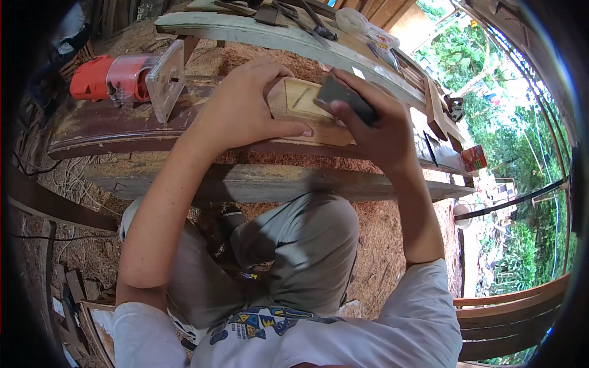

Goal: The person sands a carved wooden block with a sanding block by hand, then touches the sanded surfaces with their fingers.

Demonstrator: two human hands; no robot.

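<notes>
My left hand clamps the pale wooden board mid-tabletop, my right hand grips the dark block, and a slack left hold could let the board skid.

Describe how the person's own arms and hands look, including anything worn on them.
Both the left hand and the right hand are bare: no gloves, and no rings, watch or bracelets can be seen. The forearms are uncovered too. Short, plain, whitish sleeves end near the elbows, part of a pale shirt with a blue-and-yellow print on the front.
</notes>
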